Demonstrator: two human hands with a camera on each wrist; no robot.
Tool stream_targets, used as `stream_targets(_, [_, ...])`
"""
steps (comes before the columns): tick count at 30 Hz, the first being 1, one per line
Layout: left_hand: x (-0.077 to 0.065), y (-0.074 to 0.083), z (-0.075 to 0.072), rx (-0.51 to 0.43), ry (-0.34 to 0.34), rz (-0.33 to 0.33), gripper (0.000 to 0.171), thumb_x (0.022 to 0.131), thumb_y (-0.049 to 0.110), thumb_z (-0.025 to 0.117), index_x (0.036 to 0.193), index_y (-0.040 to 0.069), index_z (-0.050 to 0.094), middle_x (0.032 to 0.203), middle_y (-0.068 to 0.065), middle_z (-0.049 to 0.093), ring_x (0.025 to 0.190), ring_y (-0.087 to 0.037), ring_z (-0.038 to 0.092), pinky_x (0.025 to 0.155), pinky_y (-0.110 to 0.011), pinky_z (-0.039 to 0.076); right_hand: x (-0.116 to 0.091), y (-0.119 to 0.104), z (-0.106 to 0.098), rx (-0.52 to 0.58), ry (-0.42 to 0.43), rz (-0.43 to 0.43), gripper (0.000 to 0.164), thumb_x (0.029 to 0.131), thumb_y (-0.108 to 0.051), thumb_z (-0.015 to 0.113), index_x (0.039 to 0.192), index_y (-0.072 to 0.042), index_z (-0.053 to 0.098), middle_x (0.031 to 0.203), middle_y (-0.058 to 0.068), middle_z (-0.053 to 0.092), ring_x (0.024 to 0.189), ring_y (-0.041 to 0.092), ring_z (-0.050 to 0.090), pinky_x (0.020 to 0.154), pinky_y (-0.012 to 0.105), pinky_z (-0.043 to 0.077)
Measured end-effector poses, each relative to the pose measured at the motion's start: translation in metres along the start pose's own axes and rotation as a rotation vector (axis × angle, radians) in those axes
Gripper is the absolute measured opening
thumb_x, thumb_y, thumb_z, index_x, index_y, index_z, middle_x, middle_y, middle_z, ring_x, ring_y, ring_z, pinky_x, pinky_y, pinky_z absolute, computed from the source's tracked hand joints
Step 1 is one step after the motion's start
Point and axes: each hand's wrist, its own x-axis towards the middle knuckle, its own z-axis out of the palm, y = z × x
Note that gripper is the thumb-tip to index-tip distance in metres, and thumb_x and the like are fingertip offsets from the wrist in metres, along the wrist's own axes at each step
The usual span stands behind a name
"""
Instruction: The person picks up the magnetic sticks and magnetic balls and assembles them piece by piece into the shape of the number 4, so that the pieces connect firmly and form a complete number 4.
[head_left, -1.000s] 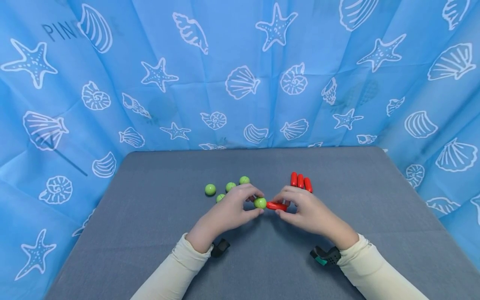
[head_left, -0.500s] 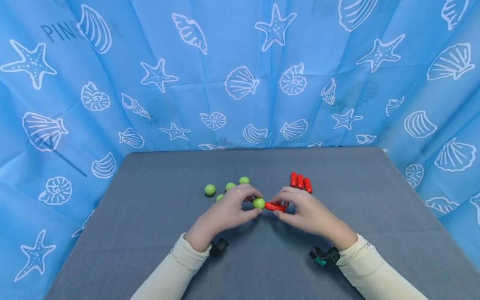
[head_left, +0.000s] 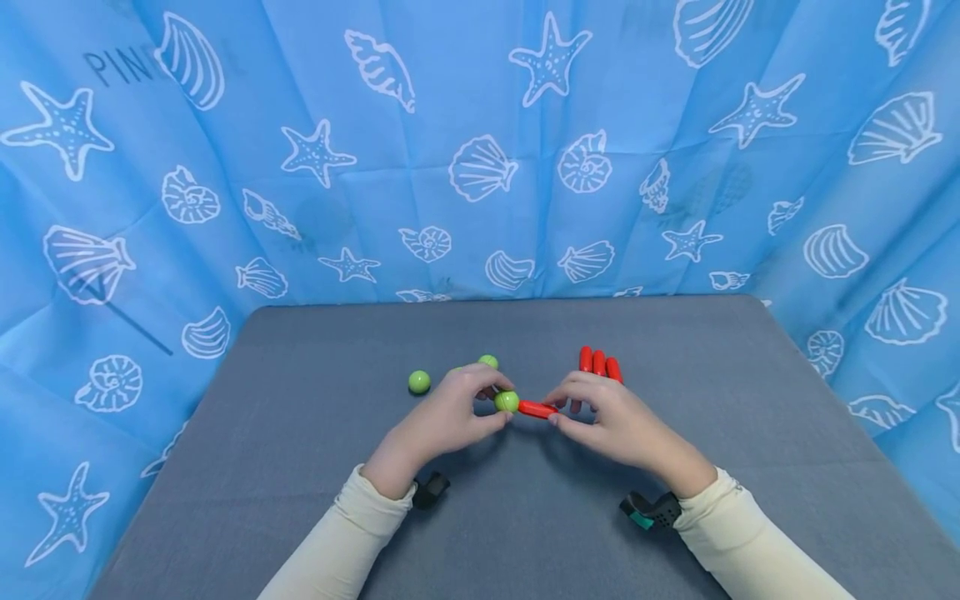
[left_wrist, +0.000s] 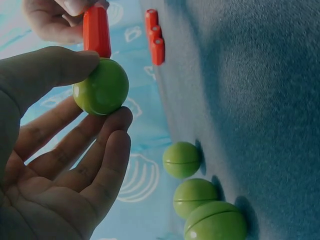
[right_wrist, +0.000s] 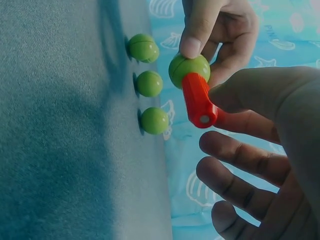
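Note:
My left hand point(head_left: 450, 417) pinches a glossy green ball point(left_wrist: 102, 87) between thumb and fingertips, a seam line running round it. A red stick point(head_left: 536, 409), short and ridged, meets the ball end to end. At the stick's other end, my right hand point(head_left: 618, 417) holds it between thumb and index finger. The right wrist view shows a small pale disc in that end of the stick, and the other right fingers point(right_wrist: 235, 187) spread apart from it. Both joined pieces are held up above the grey table point(head_left: 480, 533).
Several more green balls point(head_left: 419, 382) rest on the table beyond my left hand, some partly hidden by it. Three red sticks point(head_left: 599, 362) lie side by side behind my right hand. A blue curtain point(head_left: 480, 150) with shell and starfish prints hangs behind the table.
My left hand has shifted left with the green ball, and the red stick has gone with it. My right hand stays nearly in place, its fingertips now at the stick's right end.

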Motion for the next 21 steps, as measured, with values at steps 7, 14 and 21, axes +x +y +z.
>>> stream_targets(7, [-0.001,-0.003,-0.005,-0.011,0.001,-0.028,0.028,0.093,0.011,0.083,0.119,0.009,0.075,0.11,-0.001,0.071,0.102,-0.016,0.07,0.096,-0.043,0.062,0.0,0.004,-0.002,0.018,-0.003,0.008,0.021,0.092,-0.01,0.081,0.11,-0.021,0.078,0.099,-0.015,0.067,0.085,0.008,0.063,0.074,0.034,0.059])
stream_targets(14, [-0.002,-0.007,-0.007,0.013,-0.008,-0.057,0.028,0.094,0.015,0.083,0.12,0.011,0.074,0.114,0.001,0.071,0.102,-0.011,0.069,0.095,-0.034,0.061,0.001,0.006,-0.001,0.029,-0.013,0.032,0.02,0.093,-0.012,0.082,0.11,-0.021,0.078,0.099,-0.015,0.068,0.084,0.004,0.061,0.074,0.036,0.059])
stream_targets(21, [-0.002,-0.011,-0.007,-0.015,-0.019,-0.072,0.028,0.094,0.015,0.082,0.121,0.01,0.074,0.115,0.0,0.072,0.102,-0.013,0.069,0.096,-0.04,0.062,0.001,0.014,0.001,0.048,-0.013,0.038,0.017,0.095,-0.013,0.08,0.111,-0.018,0.079,0.101,-0.014,0.069,0.084,0.002,0.061,0.07,0.034,0.057])
